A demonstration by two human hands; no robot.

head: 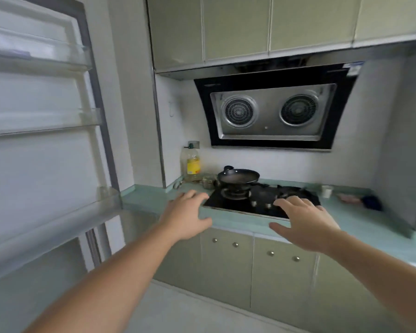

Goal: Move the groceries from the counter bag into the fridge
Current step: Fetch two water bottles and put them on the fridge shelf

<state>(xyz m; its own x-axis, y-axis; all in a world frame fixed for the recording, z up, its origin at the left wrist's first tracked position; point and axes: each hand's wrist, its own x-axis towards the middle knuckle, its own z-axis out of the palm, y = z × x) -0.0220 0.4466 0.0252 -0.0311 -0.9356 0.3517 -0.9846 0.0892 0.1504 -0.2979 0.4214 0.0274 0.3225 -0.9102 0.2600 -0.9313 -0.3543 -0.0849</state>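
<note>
Fridge door stands open at left, white inside, 3 clear door shelves. Left hand and right hand both reach out over the teal counter, fingers spread and relaxed, holding nothing. Behind them: 1 black hob with 1 dark pan on its left burner, 1 oil bottle in the corner, 1 hood with 2 round fans.

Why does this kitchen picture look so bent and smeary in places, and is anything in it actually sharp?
Head view: the wide lens bows straight lines, so the open fridge door and upper cabinets lean; the right edge smears with motion blur near the wall; the range hood and pan are fairly crisp; light is soft and even, with no hard glare; both open hands, left hand and right hand, look slightly soft.
</note>
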